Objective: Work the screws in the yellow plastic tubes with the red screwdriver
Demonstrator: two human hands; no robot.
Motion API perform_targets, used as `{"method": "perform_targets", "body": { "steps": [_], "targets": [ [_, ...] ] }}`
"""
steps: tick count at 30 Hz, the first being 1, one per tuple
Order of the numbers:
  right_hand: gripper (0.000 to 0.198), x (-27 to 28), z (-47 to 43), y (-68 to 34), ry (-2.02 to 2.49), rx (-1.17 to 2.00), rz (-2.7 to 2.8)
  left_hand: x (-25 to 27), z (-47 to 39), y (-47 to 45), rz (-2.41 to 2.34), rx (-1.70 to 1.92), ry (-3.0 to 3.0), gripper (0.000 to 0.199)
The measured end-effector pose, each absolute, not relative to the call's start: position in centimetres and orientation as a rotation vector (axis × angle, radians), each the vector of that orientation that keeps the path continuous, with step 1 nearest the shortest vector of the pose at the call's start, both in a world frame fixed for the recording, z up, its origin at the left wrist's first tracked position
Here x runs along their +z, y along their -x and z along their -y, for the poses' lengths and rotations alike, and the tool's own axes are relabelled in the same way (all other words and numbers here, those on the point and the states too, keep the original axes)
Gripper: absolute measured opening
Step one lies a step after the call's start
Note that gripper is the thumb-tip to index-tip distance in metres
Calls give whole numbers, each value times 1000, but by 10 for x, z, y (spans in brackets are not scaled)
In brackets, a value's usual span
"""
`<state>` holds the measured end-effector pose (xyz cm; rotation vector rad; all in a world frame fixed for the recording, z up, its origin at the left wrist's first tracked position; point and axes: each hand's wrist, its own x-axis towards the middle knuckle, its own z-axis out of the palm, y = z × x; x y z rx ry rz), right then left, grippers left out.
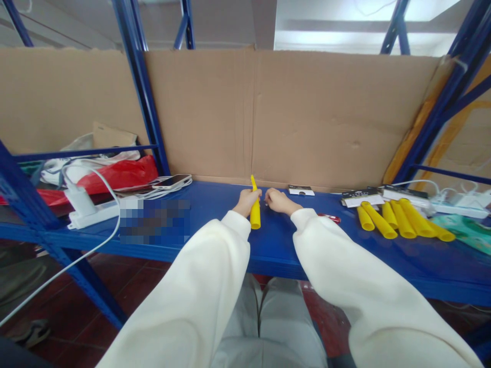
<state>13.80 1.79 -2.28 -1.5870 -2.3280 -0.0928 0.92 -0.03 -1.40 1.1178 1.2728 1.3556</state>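
A yellow tapered tube [255, 219] stands tilted over the blue shelf, its narrow tip pointing away and its wide end towards me. My left hand [244, 201] is wrapped round its middle. Just to the right, my right hand [282, 202] is closed with the fingertips pinched, a little apart from the tube. Something tiny may sit at those fingertips, too small to name. Beside my right wrist lies a slim red tool [330, 218], partly hidden by the sleeve. Behind that hand is a small black-and-white box [301, 190].
Several more yellow tubes [402, 220] lie at the right, by black-and-white packets [361, 197] and a white power strip [460, 206]. On the left are a phone [172, 181], a charger on another strip [95, 212] and a red bag [118, 174]. Cardboard [307, 117] walls the back.
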Motion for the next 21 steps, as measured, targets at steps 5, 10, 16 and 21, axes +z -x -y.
{"method": "perform_targets", "body": {
  "steps": [5,10,16,21],
  "targets": [
    [23,-1,-25,-185,1751,-75,2016,-11,5,-10,-1269,1309,-1081,23],
    [25,-5,-24,-251,2199,-64,1580,-12,4,-9,-1262,1297,-1083,24],
    [32,-22,-25,-276,2273,18,1391,-13,2,-8,-1267,1277,-1097,21],
    [34,-22,-32,-284,2179,64,1246,-14,2,-8,-1269,1277,-1113,18]
  ]
}}
